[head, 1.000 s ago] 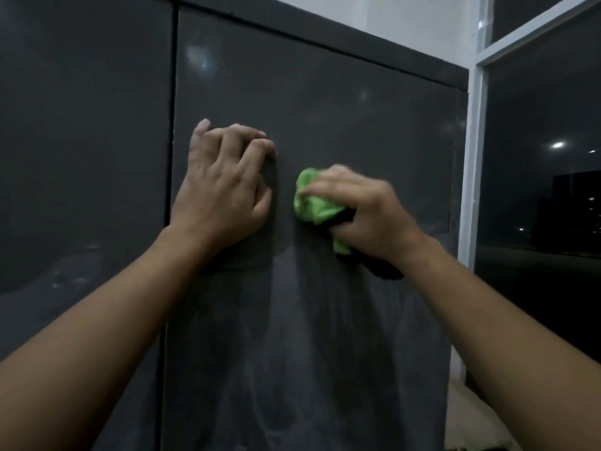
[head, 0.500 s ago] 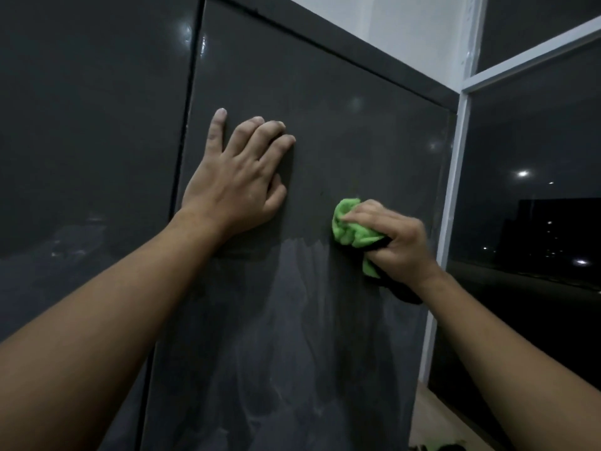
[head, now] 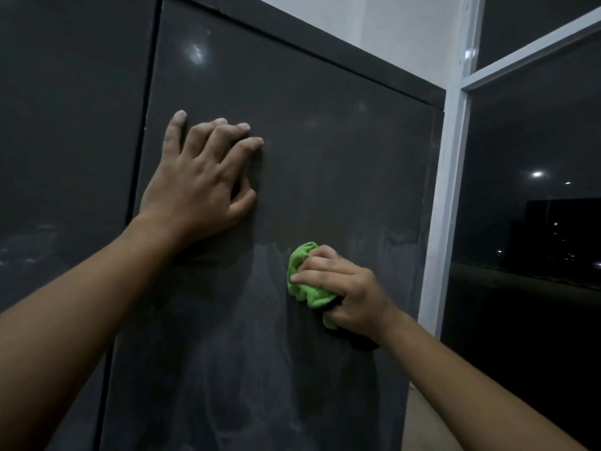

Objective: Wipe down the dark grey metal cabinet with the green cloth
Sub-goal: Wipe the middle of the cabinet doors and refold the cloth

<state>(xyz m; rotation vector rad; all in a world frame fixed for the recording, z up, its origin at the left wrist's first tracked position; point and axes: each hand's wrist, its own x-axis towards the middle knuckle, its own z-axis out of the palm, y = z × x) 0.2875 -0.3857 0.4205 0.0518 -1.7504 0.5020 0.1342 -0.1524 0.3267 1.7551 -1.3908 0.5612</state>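
Observation:
The dark grey metal cabinet [head: 341,151] fills most of the view, its right door facing me with pale wipe streaks across the lower half. My left hand [head: 198,187] rests on the upper left part of that door with fingers spread. My right hand [head: 344,291] grips the bunched green cloth [head: 304,284] and holds it against the door, lower and to the right of my left hand. Part of the cloth is hidden under my fingers.
A second cabinet door [head: 71,141] stands to the left past a narrow vertical gap. A white window frame [head: 452,203] borders the cabinet's right edge, with dark glass [head: 536,222] beyond. A strip of light floor [head: 422,428] shows at lower right.
My right hand has moved the green cloth down and to the right across the door. My left hand stays on the door, its fingers now more spread. The view has shifted left.

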